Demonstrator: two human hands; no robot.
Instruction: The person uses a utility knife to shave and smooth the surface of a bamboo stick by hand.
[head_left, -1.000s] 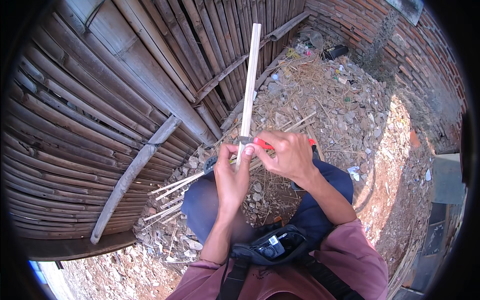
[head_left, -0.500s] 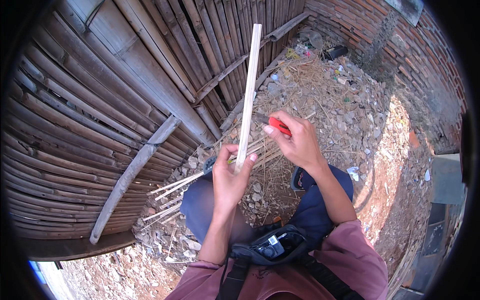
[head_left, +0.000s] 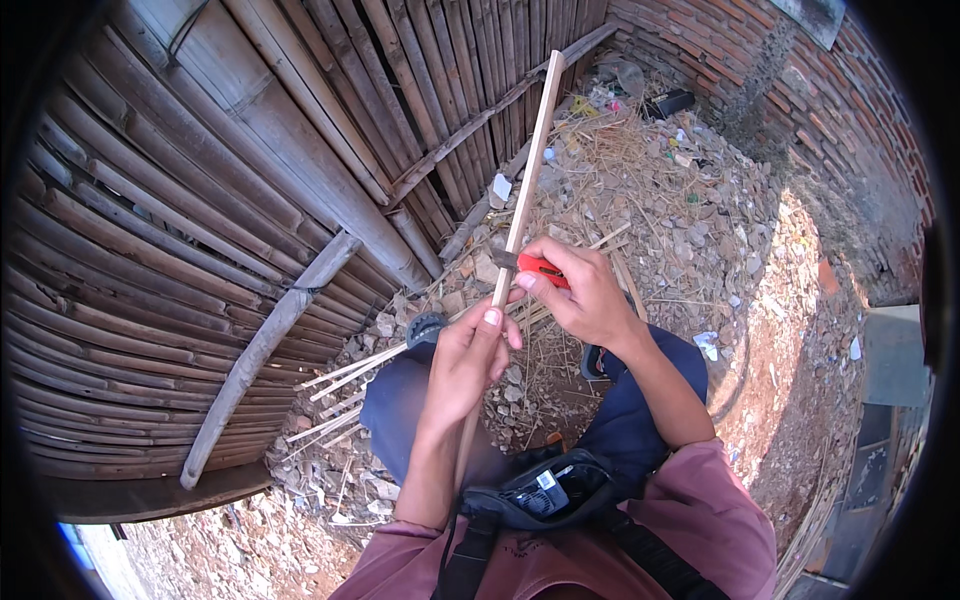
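A long, pale bamboo strip slants up and away from me, leaning to the right at its far end. My left hand is closed around its lower part, thumb on top, and the strip's near end runs down along my forearm. In my right hand is a red-handled utility knife. Its dark blade meets the strip just above my left hand. Beneath my hands, several more bamboo strips lie on the ground between and beside my knees.
To the left stands a wall of bamboo slats with a diagonal pole. A brick wall rises at the far right. Rubble and dry straw cover the ground. A black waist bag sits in my lap.
The strip has turned and its far end has tilted to the right. My right hand has moved left and down, bringing the knife blade from beside the strip onto it.
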